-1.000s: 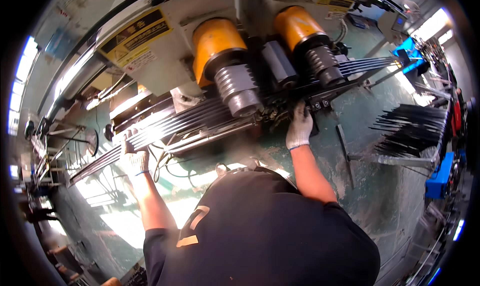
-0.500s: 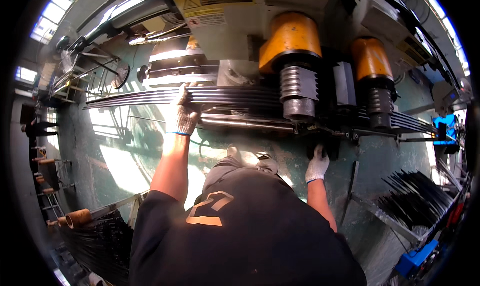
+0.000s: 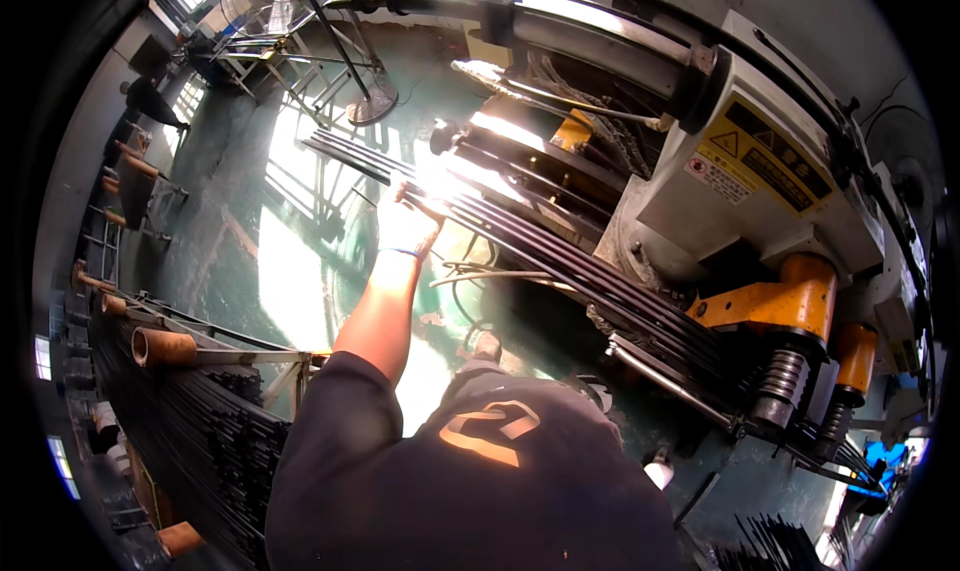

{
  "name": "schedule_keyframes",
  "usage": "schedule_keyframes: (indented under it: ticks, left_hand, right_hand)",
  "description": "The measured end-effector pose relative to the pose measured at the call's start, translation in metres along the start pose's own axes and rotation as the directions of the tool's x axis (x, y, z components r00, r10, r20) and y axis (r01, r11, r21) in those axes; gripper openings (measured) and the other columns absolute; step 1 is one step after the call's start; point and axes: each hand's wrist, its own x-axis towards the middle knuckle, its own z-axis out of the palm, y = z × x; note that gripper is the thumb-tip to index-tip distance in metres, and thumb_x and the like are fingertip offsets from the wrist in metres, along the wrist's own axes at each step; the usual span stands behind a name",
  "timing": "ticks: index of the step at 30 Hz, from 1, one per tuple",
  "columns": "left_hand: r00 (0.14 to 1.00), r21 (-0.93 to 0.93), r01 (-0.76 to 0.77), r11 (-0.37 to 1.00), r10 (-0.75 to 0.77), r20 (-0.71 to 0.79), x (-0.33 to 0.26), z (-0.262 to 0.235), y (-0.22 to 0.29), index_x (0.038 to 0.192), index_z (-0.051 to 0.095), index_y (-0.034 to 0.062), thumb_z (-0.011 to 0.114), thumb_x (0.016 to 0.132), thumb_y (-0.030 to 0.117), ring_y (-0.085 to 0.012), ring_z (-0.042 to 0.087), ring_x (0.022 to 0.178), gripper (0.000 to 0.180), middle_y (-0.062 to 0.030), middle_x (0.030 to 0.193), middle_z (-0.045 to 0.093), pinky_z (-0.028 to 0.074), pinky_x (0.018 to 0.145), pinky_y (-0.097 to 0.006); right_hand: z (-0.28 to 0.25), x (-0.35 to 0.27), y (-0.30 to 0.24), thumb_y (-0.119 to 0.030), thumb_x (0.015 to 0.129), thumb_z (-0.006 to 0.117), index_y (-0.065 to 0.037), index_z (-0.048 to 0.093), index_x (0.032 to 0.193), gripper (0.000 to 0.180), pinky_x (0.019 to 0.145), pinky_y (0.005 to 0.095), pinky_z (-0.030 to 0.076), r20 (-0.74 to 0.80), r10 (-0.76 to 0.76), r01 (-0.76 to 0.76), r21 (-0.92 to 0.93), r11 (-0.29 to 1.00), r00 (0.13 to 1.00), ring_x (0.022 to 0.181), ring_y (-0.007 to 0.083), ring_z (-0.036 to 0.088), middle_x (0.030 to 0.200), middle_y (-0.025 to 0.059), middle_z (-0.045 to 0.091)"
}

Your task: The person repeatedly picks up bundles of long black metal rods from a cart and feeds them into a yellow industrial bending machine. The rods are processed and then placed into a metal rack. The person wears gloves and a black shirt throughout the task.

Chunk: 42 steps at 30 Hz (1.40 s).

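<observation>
My left hand (image 3: 408, 216), in a pale work glove, is closed around a bundle of long dark metal rods (image 3: 570, 269) near its far left end. Bright sunlight washes out part of the glove. The rods slant down to the right into a bending machine (image 3: 690, 206). Orange arms (image 3: 775, 301) and ribbed steel rollers (image 3: 783, 386) of the machine stand at the rods' right end. My right hand (image 3: 658, 469), also gloved, shows only in small part low beside my body, below the machine; its fingers cannot be made out.
On the left, a rack (image 3: 255, 356) carries a large stack of dark rods (image 3: 200, 441). More rods (image 3: 770, 546) lie at the lower right. A pedestal fan's round base (image 3: 372, 106) stands on the green floor beyond the rod ends. Another person (image 3: 150, 101) is far left.
My view has swung left, so the rods and machine now slant down to the right. My left hand still grips the rods. My right hand is now mostly hidden by my body.
</observation>
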Motion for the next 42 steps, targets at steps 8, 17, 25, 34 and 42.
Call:
schedule_keyframes:
  ticks: [8,17,25,34,42]
  left_hand:
    - [0.912,0.242,-0.253,0.937,0.314,-0.263,0.154,-0.051,0.253,0.124,0.064,0.0065,0.058,0.111,0.047,-0.0332,0.068,0.102,0.043,-0.0131,0.112,0.072,0.056,0.094,-0.054]
    - [0.953,0.605,-0.135,0.785,0.270,-0.137,0.185,-0.068,0.314,0.152,0.046,0.0042,0.049,0.113,0.057,-0.0315,0.073,0.110,0.065,-0.0215,0.137,0.069,0.066,0.087,-0.046]
    - [0.989,0.524,-0.148,0.839,0.122,0.083,0.133,-0.036,0.273,0.147,0.054,0.0089,0.043,0.117,0.042,-0.0377,0.073,0.111,0.046,-0.0221,0.135,0.070,0.063,0.097,-0.058]
    - [0.996,0.526,-0.079,0.847,0.084,0.015,0.135,-0.028,0.278,0.152,0.051,0.0092,0.045,0.117,0.031,-0.0401,0.068,0.124,0.042,-0.0258,0.138,0.065,0.059,0.106,-0.062]
    - [0.996,0.680,0.029,0.733,-0.079,0.043,0.129,-0.048,0.303,0.159,0.048,0.0222,0.052,0.114,0.043,-0.0390,0.065,0.131,0.050,-0.0175,0.153,0.060,0.056,0.109,-0.060]
  right_hand:
    - [0.081,-0.088,0.001,-0.037,0.106,0.069,0.003,0.072,0.101,0.040,0.058,0.0413,0.052,0.285,0.234,-0.248,0.013,0.969,0.930,0.064,0.0262,0.066,0.081,0.0141,0.072]
    - [0.103,-0.101,-0.040,-0.038,0.106,0.069,0.002,0.073,0.094,0.043,0.056,0.0410,0.050,0.287,0.123,-0.081,-0.152,0.985,0.950,0.059,0.0244,0.064,0.075,0.0106,0.072]
    - [0.112,-0.088,-0.039,-0.047,0.106,0.067,0.005,0.069,0.115,0.053,0.074,0.0432,0.056,0.269,-0.016,0.159,-0.520,0.839,0.963,0.081,0.0319,0.073,0.092,0.0135,0.079]
    - [0.131,-0.111,-0.064,-0.050,0.101,0.073,0.009,0.064,0.128,0.066,0.094,0.0427,0.056,0.317,-0.058,0.145,-0.259,0.955,0.947,0.108,0.0349,0.072,0.121,0.0199,0.077]
    - [0.110,-0.124,-0.055,-0.045,0.099,0.067,0.003,0.079,0.095,0.050,0.082,0.0510,0.056,0.275,-0.105,0.212,-0.395,0.894,0.956,0.093,0.0462,0.075,0.095,0.0266,0.078]
